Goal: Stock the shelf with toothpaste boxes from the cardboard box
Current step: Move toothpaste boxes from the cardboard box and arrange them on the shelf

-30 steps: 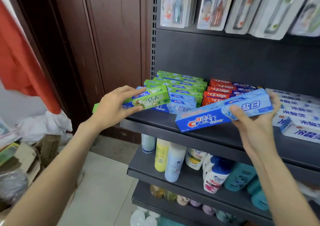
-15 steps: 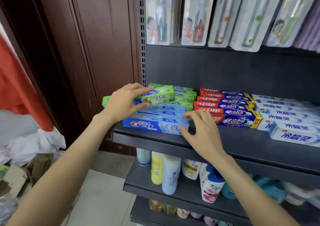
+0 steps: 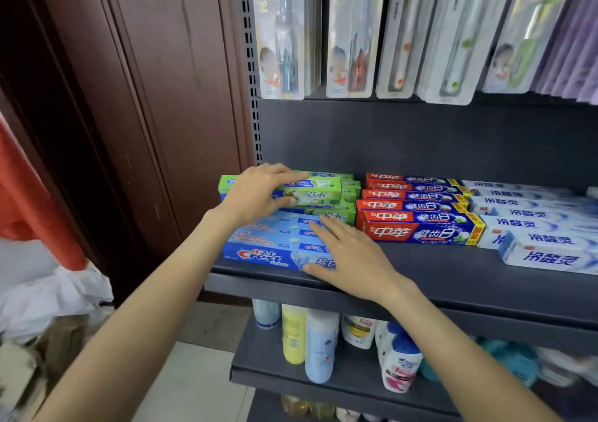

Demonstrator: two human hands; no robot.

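Observation:
My left hand (image 3: 259, 193) grips a green toothpaste box (image 3: 312, 192) and holds it on top of the green stack at the left end of the dark shelf (image 3: 453, 279). Below it lies a row of blue Crest boxes (image 3: 268, 255). My right hand (image 3: 352, 256) rests flat, fingers spread, on the right end of the front Crest box. Red-and-blue toothpaste boxes (image 3: 417, 230) fill the middle of the shelf. White-and-blue boxes (image 3: 550, 256) lie to the right. The cardboard box (image 3: 48, 353) is blurred at the lower left.
Toothbrush packs (image 3: 356, 33) hang above the shelf. Bottles (image 3: 320, 347) stand on the lower shelf. A brown wooden panel (image 3: 145, 98) stands left of the rack. A red cloth (image 3: 29, 188) and a white plastic bag (image 3: 55, 295) are at the far left.
My right hand set the blue Crest box down at the front of the blue stack and now presses on it. My left hand brought the green box onto the green stack.

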